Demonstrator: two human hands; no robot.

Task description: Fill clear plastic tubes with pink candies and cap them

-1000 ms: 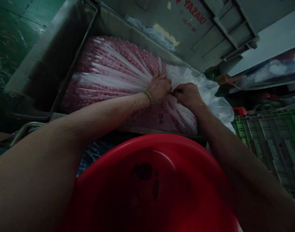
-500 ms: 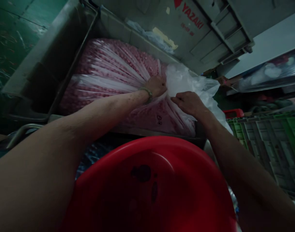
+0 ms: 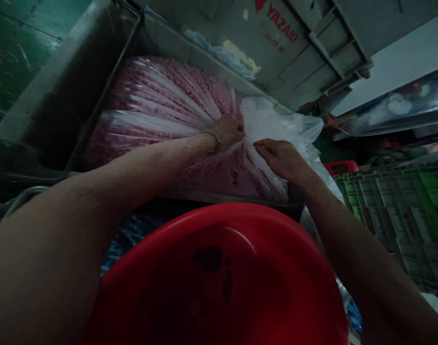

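A large clear plastic bag (image 3: 168,91) full of small pinkish pieces lies in a grey crate (image 3: 168,36). My left hand (image 3: 229,130), with a bracelet at the wrist, is closed around the bag's gathered neck. Folds in the plastic run out from that grip, and the loose white mouth of the bag spreads to the right. Over this loose plastic is my right hand (image 3: 276,155), its thumb and fingers closed together at the near side of the neck. What lies between its fingertips is too small to make out. A red basin (image 3: 240,220) stands right in front of me.
Behind the bag rises a grey panel (image 3: 262,52) with red lettering. Green and grey crates (image 3: 376,206) stand at the right, near a red handle-like piece (image 3: 342,167). Blue plastic (image 3: 129,239) shows beside the basin, and green floor (image 3: 32,28) at the upper left.
My left hand keeps its grip on the bag's neck. The fingers of my right hand have straightened slightly from a tighter curl. The whole view has shifted a little.
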